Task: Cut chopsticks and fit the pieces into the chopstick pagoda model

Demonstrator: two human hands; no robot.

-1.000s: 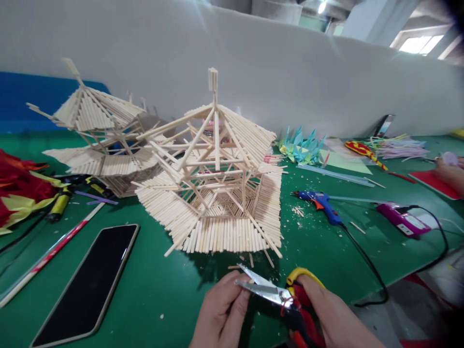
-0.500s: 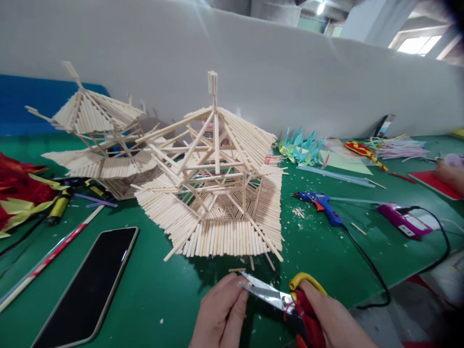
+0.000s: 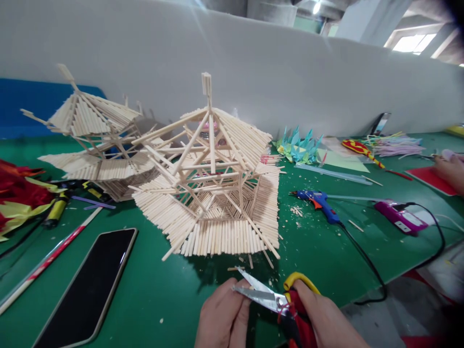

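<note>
At the bottom edge my right hand grips the red and yellow handles of a pair of scissors, whose silver blades are slightly apart and point left. My left hand is pinched closed right at the blade tips, holding something too small to make out. Just beyond the hands stands a pagoda-like model of wooden sticks on the green table. Short stick offcuts lie between the model and my hands.
A second stick model stands at the back left. A black phone lies front left beside a long red-and-white stick. A blue glue gun with its cord, a purple device and paper crafts lie to the right. Another person's hand is at the far right.
The scissor blades have opened slightly at my left fingertips. The view has shifted a little; both hands stay in nearly the same place.
</note>
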